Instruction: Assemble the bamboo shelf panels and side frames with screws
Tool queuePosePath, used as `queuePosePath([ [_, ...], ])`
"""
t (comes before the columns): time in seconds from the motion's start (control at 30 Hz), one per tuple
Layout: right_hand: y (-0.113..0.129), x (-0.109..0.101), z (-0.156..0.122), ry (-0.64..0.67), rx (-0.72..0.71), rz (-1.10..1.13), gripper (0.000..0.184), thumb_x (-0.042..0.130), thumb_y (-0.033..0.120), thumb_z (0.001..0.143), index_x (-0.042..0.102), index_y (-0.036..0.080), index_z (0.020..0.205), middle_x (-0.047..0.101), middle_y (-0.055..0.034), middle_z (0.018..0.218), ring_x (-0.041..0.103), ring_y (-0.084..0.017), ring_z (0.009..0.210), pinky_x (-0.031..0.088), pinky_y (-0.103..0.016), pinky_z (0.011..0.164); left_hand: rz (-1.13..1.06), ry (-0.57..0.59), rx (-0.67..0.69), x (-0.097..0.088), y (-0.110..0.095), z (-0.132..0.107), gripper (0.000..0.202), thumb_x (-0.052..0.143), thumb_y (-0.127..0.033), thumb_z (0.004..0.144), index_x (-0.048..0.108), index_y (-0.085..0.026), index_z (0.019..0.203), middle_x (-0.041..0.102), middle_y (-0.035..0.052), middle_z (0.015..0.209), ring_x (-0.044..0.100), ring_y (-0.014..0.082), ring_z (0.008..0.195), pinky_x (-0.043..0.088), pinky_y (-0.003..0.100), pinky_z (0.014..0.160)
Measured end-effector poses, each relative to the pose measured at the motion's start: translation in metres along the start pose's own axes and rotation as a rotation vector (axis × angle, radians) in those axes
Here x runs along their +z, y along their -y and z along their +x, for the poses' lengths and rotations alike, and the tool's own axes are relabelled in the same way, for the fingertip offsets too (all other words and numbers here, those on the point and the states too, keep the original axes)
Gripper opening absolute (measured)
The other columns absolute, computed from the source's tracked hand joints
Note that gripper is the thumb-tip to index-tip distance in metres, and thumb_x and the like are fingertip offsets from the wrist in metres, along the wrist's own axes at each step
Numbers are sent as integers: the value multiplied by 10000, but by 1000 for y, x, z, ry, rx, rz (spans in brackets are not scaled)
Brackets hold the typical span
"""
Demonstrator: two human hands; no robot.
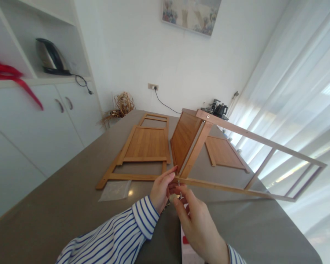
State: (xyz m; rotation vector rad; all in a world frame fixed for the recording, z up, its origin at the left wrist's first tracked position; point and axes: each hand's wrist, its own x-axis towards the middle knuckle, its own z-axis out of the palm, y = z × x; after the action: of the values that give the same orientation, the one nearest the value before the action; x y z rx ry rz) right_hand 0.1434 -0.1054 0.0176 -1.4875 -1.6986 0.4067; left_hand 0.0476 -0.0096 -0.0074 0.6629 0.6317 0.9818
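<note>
My left hand (161, 189) is closed on the near corner of a bamboo frame (236, 189), which stands tilted above the grey table (71, 205) with a slatted panel (184, 137) fixed to it. My right hand (195, 220) pinches a small metal screw (179, 183) right at that corner of the frame, fingers pressed together. Both wrists wear blue-and-white striped sleeves.
A second bamboo panel (145, 146) lies flat on the table to the left, a third (224, 152) behind the frame. A clear plastic bag (115, 190) lies near me, a paper sheet (187, 249) under my right hand. White cabinets (44, 124), two kettles and curtains surround the table.
</note>
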Motion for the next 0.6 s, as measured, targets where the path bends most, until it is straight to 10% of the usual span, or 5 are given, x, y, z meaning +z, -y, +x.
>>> queuePosePath([
  [0.3,5,-32,2,40,-502,-752,306,491,183,916,531,152,1218,636,-119,1102,611,-218,940,503,-351,813,-8,-5,3,1,-1,-1,542,581,-250,798,478,-91,1306,726,88,735,680,173,615,512,238,554],
  [0.6,15,-40,14,81,-701,-885,200,444,145,922,610,119,1032,651,-107,938,595,-216,845,468,-357,703,-29,-15,-6,1,0,-1,505,569,-230,807,501,-102,1290,724,80,729,679,160,613,520,231,573],
])
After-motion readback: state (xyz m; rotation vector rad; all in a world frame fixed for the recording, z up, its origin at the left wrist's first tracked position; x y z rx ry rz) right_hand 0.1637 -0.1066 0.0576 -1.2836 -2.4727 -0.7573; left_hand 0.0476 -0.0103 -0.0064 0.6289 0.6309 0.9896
